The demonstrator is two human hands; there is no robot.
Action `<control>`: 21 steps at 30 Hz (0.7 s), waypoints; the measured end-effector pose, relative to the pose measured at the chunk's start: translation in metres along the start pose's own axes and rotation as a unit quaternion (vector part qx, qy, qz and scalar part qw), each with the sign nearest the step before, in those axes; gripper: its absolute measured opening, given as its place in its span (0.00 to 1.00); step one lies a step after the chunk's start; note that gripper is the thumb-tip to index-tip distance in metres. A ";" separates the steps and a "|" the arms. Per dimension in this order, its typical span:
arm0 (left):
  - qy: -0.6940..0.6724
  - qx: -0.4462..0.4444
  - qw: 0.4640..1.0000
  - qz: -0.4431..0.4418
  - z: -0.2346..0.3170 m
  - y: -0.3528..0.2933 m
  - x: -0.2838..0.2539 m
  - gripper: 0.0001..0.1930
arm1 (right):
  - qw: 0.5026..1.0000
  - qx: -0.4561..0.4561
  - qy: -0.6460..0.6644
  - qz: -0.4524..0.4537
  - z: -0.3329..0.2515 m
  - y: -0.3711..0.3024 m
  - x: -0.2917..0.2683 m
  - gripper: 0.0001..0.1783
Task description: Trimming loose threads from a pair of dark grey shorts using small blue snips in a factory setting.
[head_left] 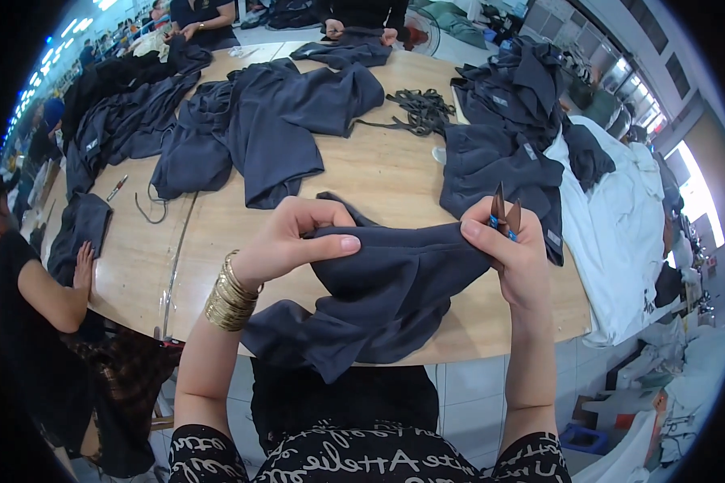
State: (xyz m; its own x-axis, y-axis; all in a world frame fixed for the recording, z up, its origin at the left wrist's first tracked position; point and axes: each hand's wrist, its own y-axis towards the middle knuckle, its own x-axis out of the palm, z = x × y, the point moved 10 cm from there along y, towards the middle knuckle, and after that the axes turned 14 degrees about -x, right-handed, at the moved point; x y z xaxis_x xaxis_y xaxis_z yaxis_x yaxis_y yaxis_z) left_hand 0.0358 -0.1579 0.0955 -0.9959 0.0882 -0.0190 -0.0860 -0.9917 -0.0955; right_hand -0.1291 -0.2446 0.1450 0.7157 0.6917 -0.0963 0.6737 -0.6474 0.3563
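Stretched between my hands is the upper edge of a dark navy garment (pixel 379 282), its lower part hanging in folds over the table's near edge. My left hand (pixel 306 237), below a stack of gold bangles (pixel 232 296), pinches the edge between thumb and fingers. At the other end my right hand (pixel 511 249) grips the same edge. Thread snips (pixel 503 216) with dark pointed blades and blue parts are tucked in the right hand, tips pointing up and away from the cloth.
On the wooden table (pixel 379 173) lie more navy garments (pixel 270 121), a tangle of dark straps (pixel 421 109) and a pen (pixel 118 187). White cloth (pixel 608 233) drapes the right side beside a garment pile (pixel 511 88). A co-worker's hand (pixel 84 266) rests on folded cloth at left; others work opposite.
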 end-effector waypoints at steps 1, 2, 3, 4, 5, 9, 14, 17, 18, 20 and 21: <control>0.015 -0.013 1.000 0.024 0.001 0.000 -0.002 0.08 | 1.000 -0.003 -0.007 0.000 0.000 0.000 -0.003 0.05; 0.033 -0.025 0.998 0.050 0.001 -0.002 -0.004 0.07 | 1.000 -0.002 -0.006 0.000 0.000 -0.003 -0.002 0.05; 0.116 0.044 0.987 0.098 0.014 -0.007 -0.004 0.07 | 1.000 0.003 -0.017 0.015 0.001 -0.005 -0.004 0.06; 0.115 0.040 0.988 0.098 0.013 -0.009 0.002 0.07 | 0.999 0.009 -0.027 0.028 0.004 -0.007 -0.004 0.07; 0.240 0.134 0.936 0.220 0.036 -0.025 0.001 0.06 | 0.999 0.014 -0.028 0.031 0.007 -0.011 -0.001 0.07; 0.085 0.022 0.975 0.206 -0.005 -0.041 0.024 0.10 | 0.923 -0.206 -0.321 -0.054 -0.007 -0.025 0.034 0.07; -0.227 -0.248 0.937 0.094 -0.114 -0.023 0.056 0.16 | 0.833 -0.351 -0.372 -0.212 0.007 -0.085 0.116 0.14; -0.438 -0.171 0.866 0.167 -0.127 -0.027 0.044 0.15 | 0.859 -0.308 -0.356 -0.202 0.027 -0.090 0.113 0.16; -0.494 -0.152 0.848 0.117 -0.134 -0.026 0.045 0.16 | 0.872 -0.283 -0.369 -0.152 0.033 -0.088 0.097 0.18; -0.545 -0.119 0.827 0.070 -0.122 -0.026 0.048 0.17 | 0.885 -0.252 -0.378 -0.105 0.041 -0.092 0.078 0.21; -0.547 -0.124 0.825 0.073 -0.126 -0.028 0.047 0.17 | 0.896 -0.251 -0.359 -0.074 0.040 -0.095 0.069 0.24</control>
State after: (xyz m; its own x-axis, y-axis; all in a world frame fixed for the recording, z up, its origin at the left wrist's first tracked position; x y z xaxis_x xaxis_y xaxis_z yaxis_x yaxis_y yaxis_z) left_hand -0.0055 -0.1140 -0.0280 -0.4350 -0.3026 0.8480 -0.0898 -0.9225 -0.3753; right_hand -0.1360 -0.1478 0.0668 0.6801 0.2581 -0.6862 0.7329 -0.2158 0.6452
